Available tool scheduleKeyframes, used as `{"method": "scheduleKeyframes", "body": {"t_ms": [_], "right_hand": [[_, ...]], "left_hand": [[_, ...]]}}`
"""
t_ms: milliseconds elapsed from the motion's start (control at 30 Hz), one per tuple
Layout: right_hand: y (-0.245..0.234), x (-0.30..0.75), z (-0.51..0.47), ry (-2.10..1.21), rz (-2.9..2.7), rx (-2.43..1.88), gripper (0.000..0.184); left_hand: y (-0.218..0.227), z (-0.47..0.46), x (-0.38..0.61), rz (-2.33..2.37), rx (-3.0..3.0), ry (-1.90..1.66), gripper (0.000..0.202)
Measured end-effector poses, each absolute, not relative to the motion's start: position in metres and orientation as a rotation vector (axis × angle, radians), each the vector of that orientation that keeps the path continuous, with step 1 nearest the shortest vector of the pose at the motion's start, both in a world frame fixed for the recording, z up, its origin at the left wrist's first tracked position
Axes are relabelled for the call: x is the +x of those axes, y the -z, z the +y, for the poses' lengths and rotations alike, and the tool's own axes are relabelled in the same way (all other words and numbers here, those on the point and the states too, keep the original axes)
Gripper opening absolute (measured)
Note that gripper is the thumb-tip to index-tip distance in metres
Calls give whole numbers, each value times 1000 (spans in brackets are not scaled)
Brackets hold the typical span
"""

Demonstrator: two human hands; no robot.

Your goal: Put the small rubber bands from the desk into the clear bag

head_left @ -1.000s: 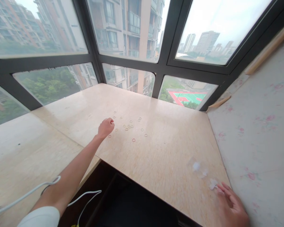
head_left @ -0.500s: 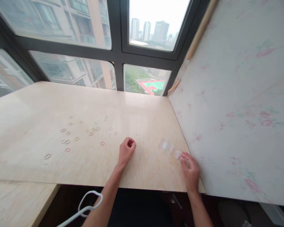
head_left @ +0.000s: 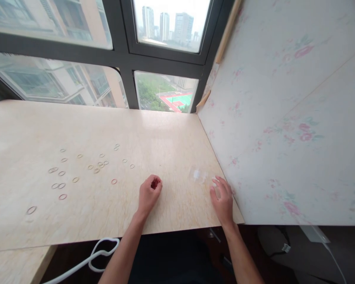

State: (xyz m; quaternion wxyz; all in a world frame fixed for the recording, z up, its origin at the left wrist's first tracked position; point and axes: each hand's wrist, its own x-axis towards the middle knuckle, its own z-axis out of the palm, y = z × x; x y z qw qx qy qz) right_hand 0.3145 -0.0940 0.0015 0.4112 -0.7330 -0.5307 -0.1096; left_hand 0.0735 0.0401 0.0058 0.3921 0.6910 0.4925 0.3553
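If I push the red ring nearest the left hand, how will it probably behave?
The red ring looks thin, so it is probably light. Lying flat on the glossy tabletop, it would likely slide rather than roll.

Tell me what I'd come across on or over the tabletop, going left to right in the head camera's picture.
Scattered thin rings → the left hand, fingers curled in → a clear plastic piece → the right hand.

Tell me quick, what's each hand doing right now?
Left hand: curled closed; whether it holds anything cannot be told.
Right hand: open, loosely curved, by the clear plastic; touching or not, cannot be told.
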Motion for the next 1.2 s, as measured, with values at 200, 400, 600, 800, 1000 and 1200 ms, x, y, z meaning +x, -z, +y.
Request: {"method": "scheduleKeyframes", "body": {"t_ms": [200,400,600,800,1000,1200], "right_hand": [[-7,297,-65,130,-1571,-1799,31],[-8,302,-32,-8,-1798,-1690,34],[-10,315,-19,-145,-1998,-1456,40],[-41,301,-31,-249,-1957,-1373,34],[-66,266,-56,-334,-1660,-1421,22],[-36,247,-56,-474,-1491,-1574,22]], "left_hand": [[-6,40,73,1252,1760,-895,7],[-5,41,73,1248,1743,-934,6],[-2,42,75,1217,1717,-1018,7],[-2,42,75,1209,1669,-1053,6],[0,41,75,1213,1714,-1048,6],[1,40,74,1217,1744,-1047,6]]}}
